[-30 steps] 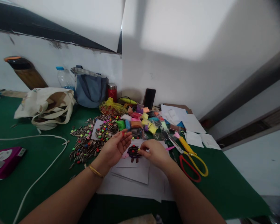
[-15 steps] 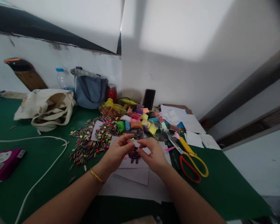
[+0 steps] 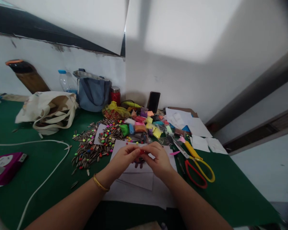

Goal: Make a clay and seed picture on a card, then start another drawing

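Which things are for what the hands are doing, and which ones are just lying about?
Seem to belong:
small red piece between the left hand and right hand
white paper beneath
probably the seed pile and coloured packets

Seem just lying about:
blue bag
cream bag
red flask
phone
purple box

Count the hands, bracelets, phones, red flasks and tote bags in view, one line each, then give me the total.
Hands: 2 (left hand, right hand)
Bracelets: 1 (gold bracelet)
Phones: 1 (black phone)
Red flasks: 1 (red flask)
Tote bags: 2 (white bag, blue bag)
Total: 7
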Action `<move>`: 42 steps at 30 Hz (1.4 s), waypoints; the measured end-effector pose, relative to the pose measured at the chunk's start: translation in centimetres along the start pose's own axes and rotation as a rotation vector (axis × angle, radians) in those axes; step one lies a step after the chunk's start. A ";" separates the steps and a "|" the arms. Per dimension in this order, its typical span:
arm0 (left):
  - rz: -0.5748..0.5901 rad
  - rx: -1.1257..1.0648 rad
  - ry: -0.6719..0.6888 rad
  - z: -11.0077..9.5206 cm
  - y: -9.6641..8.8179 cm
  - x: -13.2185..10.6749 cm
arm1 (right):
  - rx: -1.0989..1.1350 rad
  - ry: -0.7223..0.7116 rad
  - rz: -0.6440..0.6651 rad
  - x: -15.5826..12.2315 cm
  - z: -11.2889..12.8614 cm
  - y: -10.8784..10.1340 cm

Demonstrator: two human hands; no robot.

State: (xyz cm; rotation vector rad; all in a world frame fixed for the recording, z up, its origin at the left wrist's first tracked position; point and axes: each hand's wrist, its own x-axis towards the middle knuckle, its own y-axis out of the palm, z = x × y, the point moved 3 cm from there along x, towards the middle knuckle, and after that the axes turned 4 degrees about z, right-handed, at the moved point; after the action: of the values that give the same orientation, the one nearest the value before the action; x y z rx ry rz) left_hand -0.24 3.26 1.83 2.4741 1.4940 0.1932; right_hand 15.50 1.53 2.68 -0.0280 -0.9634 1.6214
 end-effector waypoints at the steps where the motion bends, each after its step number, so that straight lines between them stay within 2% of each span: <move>1: 0.027 0.012 -0.004 0.0 0.1 0.0 | -0.012 0.003 0.000 0.0 -0.1 0.0; 12: 0.036 0.117 -0.010 -0.1 0.1 0.0 | -0.042 0.027 0.042 0.1 -0.3 0.1; 21: 0.032 0.092 -0.017 0.3 -0.5 0.1 | -0.010 -0.017 0.113 0.1 -0.4 0.2; 29: 0.057 0.039 -0.042 0.4 -0.1 0.0 | 0.031 0.020 0.085 -0.1 -0.2 0.4; 33: -0.092 0.009 -0.092 1.0 -1.0 0.2 | 0.028 0.122 -0.061 0.2 -1.2 -1.1; 36: -0.225 -0.036 -0.055 1.0 -2.1 0.5 | 0.104 0.214 -0.191 0.3 -2.4 -2.3; 39: -0.321 -0.068 0.006 0.7 -3.2 0.9 | 0.127 0.254 -0.216 0.2 -3.5 -2.6; 42: -0.391 -0.082 0.040 0.6 -4.1 1.1 | 0.092 0.287 -0.187 0.2 -4.2 -2.6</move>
State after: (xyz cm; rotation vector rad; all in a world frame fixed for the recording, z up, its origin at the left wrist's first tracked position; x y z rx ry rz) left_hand -3.03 6.00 0.13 2.0752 1.9064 0.2259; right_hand 19.66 3.98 1.49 -0.1019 -0.6513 1.4410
